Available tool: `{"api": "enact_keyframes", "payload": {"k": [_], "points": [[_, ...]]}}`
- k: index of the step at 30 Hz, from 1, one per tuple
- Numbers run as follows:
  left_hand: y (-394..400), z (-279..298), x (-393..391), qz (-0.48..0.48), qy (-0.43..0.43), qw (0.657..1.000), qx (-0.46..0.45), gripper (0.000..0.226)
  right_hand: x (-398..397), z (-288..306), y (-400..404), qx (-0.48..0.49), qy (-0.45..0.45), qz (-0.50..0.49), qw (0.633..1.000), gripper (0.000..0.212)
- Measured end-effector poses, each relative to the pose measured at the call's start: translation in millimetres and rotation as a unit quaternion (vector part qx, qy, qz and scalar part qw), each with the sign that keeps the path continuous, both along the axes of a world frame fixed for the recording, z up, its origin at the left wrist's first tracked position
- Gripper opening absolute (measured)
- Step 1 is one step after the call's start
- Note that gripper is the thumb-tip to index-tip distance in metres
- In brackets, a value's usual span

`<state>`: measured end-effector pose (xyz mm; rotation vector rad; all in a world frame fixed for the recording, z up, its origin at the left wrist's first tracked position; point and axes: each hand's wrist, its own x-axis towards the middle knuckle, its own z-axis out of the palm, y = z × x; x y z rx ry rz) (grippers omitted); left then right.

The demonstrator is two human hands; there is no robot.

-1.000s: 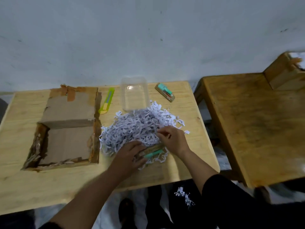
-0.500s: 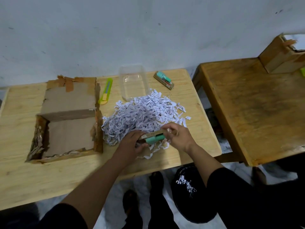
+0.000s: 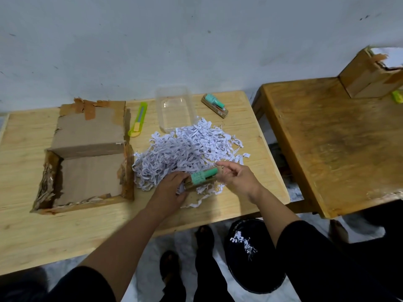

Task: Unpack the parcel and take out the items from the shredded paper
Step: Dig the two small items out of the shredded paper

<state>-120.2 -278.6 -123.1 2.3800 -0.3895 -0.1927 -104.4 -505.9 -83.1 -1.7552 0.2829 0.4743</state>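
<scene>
Open cardboard parcel [image 3: 87,158] at nine o'clock on the light wooden table [image 3: 26,232], flaps torn, and nothing shows inside but bare cardboard. At twelve o'clock, a clear plastic tub [image 3: 174,110], with only a few strips spilling over its near edge. The shredded paper [image 3: 187,153] sits heaped in the centre, between parcel and table edge.

Two green items on brown card in play. One lies at one o'clock [image 3: 215,105], clear of the heap. The other, the green item on card [image 3: 201,178], is at the near edge of the heap: the left hand [image 3: 172,192] grips its left end, fingers curled around the card. The right hand [image 3: 237,179] is just beside its right end, fingers loosely spread and relaxed; whether they touch it I cannot tell.

One yellow-green utility knife [image 3: 139,119] at eleven o'clock beside the parcel. One darker wooden table [image 3: 340,144] at three o'clock carries a second cardboard box [image 3: 366,77]. One black bin [image 3: 253,256] at six o'clock, shreds inside.
</scene>
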Motion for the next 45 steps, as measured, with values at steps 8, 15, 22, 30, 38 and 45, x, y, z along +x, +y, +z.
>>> {"api": "enact_keyframes", "payload": {"k": [8,15,22,30,38,45], "points": [[-2,3,-1,0.002,0.015,1.0,0.004,0.05,-5,7,-7,-0.012,-0.006,-0.027,1.0,0.043],[-1,2,-4,0.009,0.039,0.999,0.007,0.05,9,33,-27,0.045,-0.021,-0.152,0.987,0.046],[0,-6,0,0.007,0.017,1.0,0.018,0.049,60,32,-50,0.065,-0.029,-0.285,0.956,0.051],[-1,-9,0,0.04,0.0,0.999,-0.003,0.042,118,12,-40,0.041,0.004,-0.368,0.929,0.051],[-11,-10,0,0.056,-0.004,0.998,0.015,0.034,160,-15,-27,-0.079,0.009,-0.292,0.953,0.034],[-3,7,-1,0.111,-0.112,0.979,0.125,0.045,139,-22,-43,-0.262,-0.085,-0.132,0.952,0.052]]}}
